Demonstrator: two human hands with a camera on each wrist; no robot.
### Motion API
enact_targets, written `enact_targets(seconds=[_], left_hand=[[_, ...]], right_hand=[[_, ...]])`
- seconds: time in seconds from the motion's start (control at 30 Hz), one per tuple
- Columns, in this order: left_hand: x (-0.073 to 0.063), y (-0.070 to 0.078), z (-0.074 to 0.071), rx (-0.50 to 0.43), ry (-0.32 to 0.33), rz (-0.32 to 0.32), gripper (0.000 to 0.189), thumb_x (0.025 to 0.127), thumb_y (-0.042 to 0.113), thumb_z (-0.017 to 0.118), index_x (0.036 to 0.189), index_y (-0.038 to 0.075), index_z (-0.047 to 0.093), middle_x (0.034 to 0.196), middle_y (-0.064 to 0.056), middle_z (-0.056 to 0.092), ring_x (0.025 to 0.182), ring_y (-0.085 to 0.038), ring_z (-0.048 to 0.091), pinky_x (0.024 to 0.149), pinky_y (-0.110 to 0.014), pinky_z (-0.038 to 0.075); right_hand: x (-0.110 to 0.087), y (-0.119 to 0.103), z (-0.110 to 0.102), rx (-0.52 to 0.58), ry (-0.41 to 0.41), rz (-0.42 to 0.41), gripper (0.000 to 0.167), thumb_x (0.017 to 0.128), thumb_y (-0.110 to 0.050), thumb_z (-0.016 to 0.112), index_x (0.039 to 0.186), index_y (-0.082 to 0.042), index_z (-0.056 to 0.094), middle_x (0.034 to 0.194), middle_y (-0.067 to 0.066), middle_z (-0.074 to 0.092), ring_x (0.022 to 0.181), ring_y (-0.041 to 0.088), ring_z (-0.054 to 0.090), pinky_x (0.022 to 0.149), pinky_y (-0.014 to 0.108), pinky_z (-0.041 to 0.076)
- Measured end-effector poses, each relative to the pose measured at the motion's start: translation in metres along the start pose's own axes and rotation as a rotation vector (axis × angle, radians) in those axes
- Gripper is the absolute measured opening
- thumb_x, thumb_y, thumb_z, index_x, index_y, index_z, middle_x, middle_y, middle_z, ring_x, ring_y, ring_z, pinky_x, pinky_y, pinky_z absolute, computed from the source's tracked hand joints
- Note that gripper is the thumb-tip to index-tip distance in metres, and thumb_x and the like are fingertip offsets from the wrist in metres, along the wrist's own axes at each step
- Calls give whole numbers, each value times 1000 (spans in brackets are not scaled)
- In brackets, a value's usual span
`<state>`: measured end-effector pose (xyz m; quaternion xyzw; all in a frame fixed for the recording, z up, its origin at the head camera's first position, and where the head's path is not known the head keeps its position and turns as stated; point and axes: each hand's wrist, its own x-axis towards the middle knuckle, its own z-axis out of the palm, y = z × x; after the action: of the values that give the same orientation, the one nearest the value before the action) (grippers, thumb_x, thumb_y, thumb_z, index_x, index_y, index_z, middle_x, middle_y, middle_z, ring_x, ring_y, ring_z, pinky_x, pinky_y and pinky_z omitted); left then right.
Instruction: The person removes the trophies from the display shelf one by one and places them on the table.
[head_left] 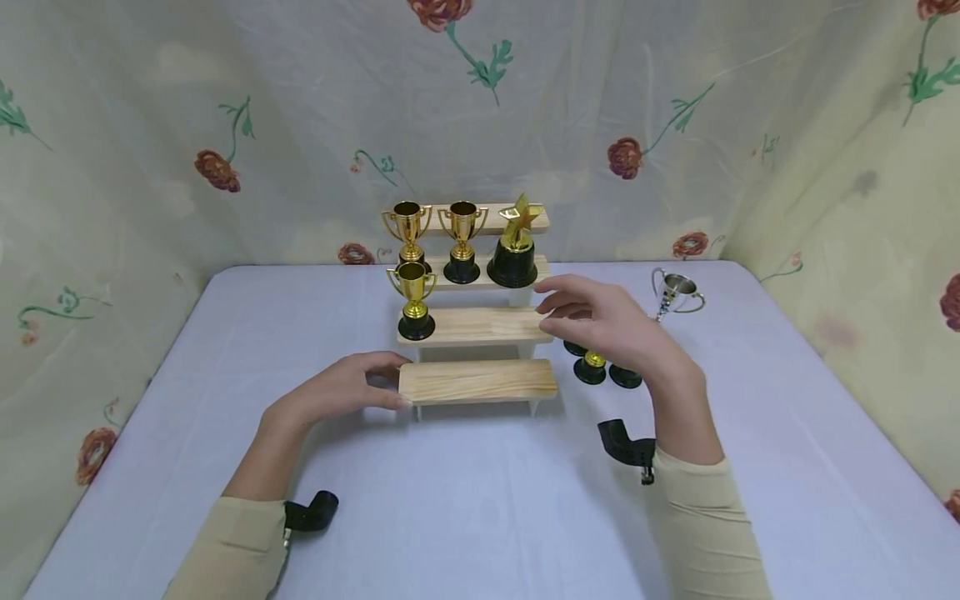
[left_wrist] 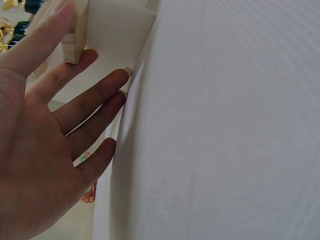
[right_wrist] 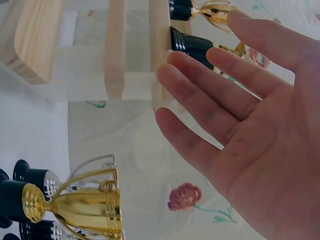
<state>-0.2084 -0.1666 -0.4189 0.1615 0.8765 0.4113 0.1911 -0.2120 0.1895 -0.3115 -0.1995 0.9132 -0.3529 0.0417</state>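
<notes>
A stepped wooden display stand has four tiers on white supports. My left hand holds the left end of its lowest tier, thumb at the front corner and fingers behind; the left wrist view shows the board end between thumb and index finger. One gold trophy cup stands at the left of the second tier. Two more gold cups and a gold star trophy on a black base line the third tier. Beside the star's base, my right hand hovers with loosely extended fingers, palm bare.
Right of the stand, a silver trophy cup and several black trophy bases show partly behind my right hand. The right wrist view shows a gold cup among them. A flowered curtain closes off the white-covered table's back.
</notes>
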Motion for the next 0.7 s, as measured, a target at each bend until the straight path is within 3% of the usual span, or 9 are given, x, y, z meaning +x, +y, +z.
enact_targets(seconds=[0.5, 0.7], left_hand=[[0, 1, 1, -6, -3, 5, 59, 81, 42, 79, 134, 22, 60, 131, -2, 64, 127, -24, 53, 108, -52, 39], [-1, 1, 0, 6, 4, 10, 59, 81, 43, 79, 133, 23, 60, 130, -1, 64, 127, -23, 53, 108, -52, 39]], right_hand=[[2, -9, 12, 38, -23, -34, 43, 94, -29, 67, 135, -22, 56, 119, 3, 69, 113, 21, 64, 102, 44, 48], [5, -15, 18, 64, 8, -72, 42, 94, -28, 67, 134, -23, 57, 118, 4, 69, 109, 18, 65, 99, 43, 49]])
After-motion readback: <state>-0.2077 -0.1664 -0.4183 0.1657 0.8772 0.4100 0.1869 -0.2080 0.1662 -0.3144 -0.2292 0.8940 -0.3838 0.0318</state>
